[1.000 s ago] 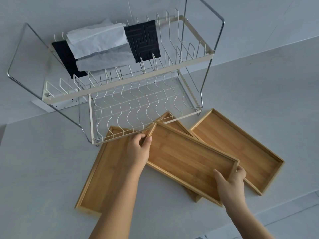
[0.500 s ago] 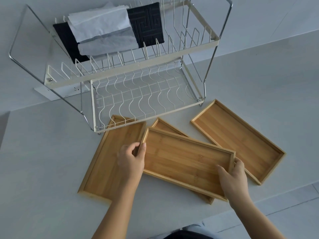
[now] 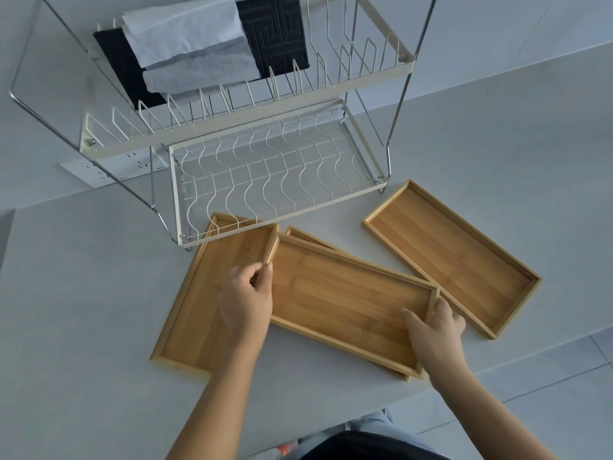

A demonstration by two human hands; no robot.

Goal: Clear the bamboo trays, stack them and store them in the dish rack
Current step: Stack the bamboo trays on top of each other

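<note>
We see both hands gripping the middle tray [image 3: 345, 300] by its short ends, the left hand [image 3: 247, 302] at its 9 o'clock end and the right hand [image 3: 434, 330] at its 3 o'clock end. It lies over a tray beneath it [image 3: 306, 234] and overlaps the left tray [image 3: 212, 293], while the right tray [image 3: 454, 257] sits apart at 2 o'clock. At 12 o'clock stands the dish rack [image 3: 265, 180], with a black mat [image 3: 275, 31] and white cloths [image 3: 189, 44] on its upper tier.
</note>
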